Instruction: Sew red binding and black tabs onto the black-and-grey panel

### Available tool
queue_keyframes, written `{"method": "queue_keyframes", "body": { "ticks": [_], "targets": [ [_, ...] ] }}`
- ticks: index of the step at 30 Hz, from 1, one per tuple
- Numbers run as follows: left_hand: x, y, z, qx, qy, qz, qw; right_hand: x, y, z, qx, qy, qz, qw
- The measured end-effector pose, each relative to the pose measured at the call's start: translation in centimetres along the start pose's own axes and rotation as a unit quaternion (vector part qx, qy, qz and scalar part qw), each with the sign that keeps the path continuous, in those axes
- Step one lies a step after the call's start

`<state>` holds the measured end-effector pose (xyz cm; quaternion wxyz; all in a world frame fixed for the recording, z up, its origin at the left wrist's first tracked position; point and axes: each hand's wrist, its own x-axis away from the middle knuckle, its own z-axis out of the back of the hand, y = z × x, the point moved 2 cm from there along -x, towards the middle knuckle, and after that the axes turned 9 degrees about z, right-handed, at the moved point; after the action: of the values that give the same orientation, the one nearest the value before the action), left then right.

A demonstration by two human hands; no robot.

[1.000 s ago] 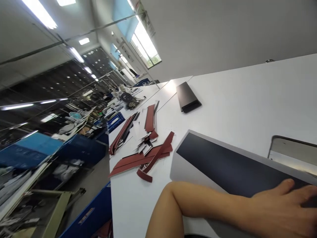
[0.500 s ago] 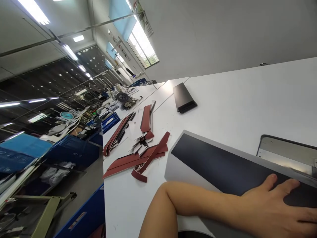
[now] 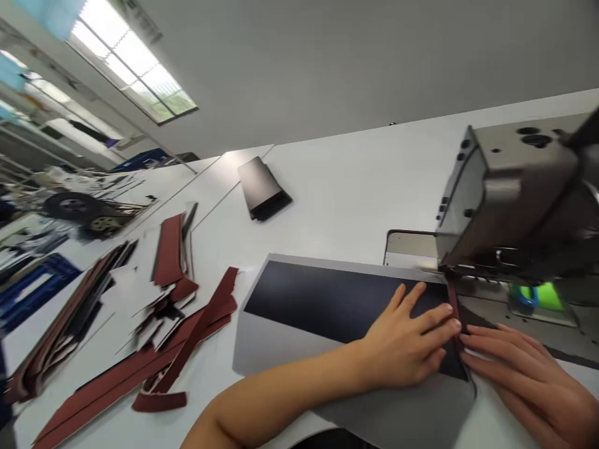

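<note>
My left hand (image 3: 408, 343) lies flat with its fingers spread on a dark navy panel (image 3: 327, 300) that rests on a grey sheet (image 3: 266, 346). My right hand (image 3: 519, 374) lies flat beside it, fingers stretched toward the left hand's fingertips. A thin dark red strip (image 3: 453, 300) runs between the two hands up to the foot of a grey sewing machine head (image 3: 515, 199). Both hands press the material down just in front of the machine.
Several dark red strips (image 3: 178, 349) and white scraps lie on the white table (image 3: 346, 187) to the left. A small dark flat piece (image 3: 263, 187) sits farther back. A wheeled device (image 3: 77, 209) and blue crates stand at far left.
The view has swung right, bringing the sewing machine head and my right hand into sight. My left hand has slid along the navy panel toward the machine.
</note>
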<state>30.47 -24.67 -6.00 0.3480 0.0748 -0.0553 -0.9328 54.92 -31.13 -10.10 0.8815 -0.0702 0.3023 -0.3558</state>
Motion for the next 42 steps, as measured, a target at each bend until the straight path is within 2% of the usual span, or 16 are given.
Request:
{"method": "queue_keyframes", "body": {
  "ticks": [3, 5, 11, 24, 33, 38, 42],
  "targets": [
    [0.0, -0.1, 0.1, 0.026, -0.011, 0.002, 1.000, -0.8, -0.2, 0.8, 0.008, 0.026, -0.070, 0.997],
    [0.0, 0.0, 0.3, 0.030, -0.023, 0.003, 0.999, -1.4, -0.4, 0.9, 0.014, 0.042, -0.091, 0.995],
    [0.0, 0.2, 0.4, 0.037, -0.023, 0.013, 0.999, -2.2, -0.8, 0.8, 0.036, 0.028, -0.025, 0.999],
    [-0.6, 0.2, 0.7, 0.054, -0.030, 0.032, 0.998, -3.1, -1.2, 1.8, -0.010, 0.013, -0.017, 1.000],
    [-0.7, 0.4, 0.2, 0.010, -0.031, 0.011, 0.999, -3.2, -2.5, 1.5, 0.057, -0.030, 0.058, 0.996],
    [-0.6, 0.3, 0.0, 0.000, -0.016, 0.003, 1.000, -3.1, -0.6, 2.1, -0.020, -0.021, 0.039, 0.999],
    [-0.6, 0.2, 0.4, 0.001, -0.004, -0.002, 1.000, -4.1, 2.0, 2.2, -0.017, -0.012, 0.002, 1.000]
  ]
}}
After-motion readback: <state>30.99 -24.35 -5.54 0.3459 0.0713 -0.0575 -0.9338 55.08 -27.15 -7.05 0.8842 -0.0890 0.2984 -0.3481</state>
